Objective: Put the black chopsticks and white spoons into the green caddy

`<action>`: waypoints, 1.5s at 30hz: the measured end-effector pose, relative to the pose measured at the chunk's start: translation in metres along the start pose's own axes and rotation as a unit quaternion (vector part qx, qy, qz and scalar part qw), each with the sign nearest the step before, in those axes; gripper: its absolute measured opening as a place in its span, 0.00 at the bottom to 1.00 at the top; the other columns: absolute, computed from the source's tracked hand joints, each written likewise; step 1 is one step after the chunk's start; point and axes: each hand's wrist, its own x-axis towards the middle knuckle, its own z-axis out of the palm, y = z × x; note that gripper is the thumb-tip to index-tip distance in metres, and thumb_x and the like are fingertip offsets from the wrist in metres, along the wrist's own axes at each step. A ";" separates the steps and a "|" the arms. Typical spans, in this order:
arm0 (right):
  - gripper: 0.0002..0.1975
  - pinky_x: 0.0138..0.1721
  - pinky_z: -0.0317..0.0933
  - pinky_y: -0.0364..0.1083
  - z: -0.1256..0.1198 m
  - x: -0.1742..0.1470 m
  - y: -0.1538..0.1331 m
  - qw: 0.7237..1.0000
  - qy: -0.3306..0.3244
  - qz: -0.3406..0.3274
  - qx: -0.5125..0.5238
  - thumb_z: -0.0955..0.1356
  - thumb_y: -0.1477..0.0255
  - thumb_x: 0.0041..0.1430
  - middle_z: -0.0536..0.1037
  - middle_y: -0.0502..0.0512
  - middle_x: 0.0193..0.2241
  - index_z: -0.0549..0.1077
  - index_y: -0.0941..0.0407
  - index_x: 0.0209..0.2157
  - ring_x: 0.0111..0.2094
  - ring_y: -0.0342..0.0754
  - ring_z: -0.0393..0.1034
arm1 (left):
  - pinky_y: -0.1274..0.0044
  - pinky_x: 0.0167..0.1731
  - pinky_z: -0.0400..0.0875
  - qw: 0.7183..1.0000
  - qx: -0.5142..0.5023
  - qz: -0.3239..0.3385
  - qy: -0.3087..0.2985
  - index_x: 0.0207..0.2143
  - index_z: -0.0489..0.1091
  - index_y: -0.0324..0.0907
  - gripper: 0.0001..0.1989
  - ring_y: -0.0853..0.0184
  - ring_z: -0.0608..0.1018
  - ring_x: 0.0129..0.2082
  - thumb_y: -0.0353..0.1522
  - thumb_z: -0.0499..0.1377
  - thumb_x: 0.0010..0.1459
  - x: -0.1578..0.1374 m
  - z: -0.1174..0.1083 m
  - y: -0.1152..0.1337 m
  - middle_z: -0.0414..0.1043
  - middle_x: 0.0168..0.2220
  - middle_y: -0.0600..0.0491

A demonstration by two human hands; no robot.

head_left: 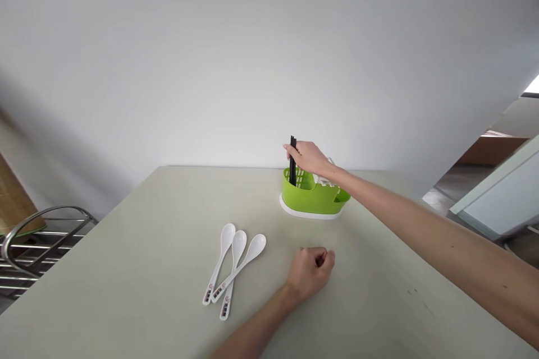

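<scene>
Black chopsticks [292, 171] stand upright in the left compartment of a green cutlery holder [309, 199] with a white base. My right hand [308, 156] grips them near their upper ends, reaching in over the holder from the right. My left hand [310, 272] rests on the table in front of the holder, its fingers curled into a loose fist with nothing visible inside. To its left lie three white spoons [239, 244], their handles crossing and pointing toward me. Part of the holder's right side is hidden behind my right hand and forearm.
The pale table [138, 269] meets a white wall [210, 67] at its back edge. Beyond the left edge stands a metal wire rack [46, 241]. Off to the right, past the table, is a white panel-like piece of furniture [505, 196].
</scene>
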 end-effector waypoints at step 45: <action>0.30 0.34 0.67 0.44 -0.014 -0.007 0.028 0.993 -0.100 -0.005 0.068 0.60 0.46 0.72 0.77 0.51 0.20 0.79 0.55 0.33 0.23 0.47 0.75 | 0.74 0.26 0.49 0.999 0.029 0.023 0.008 0.20 0.49 0.44 0.25 0.72 0.52 0.23 0.44 0.51 0.67 0.004 0.000 0.001 0.49 0.19 0.61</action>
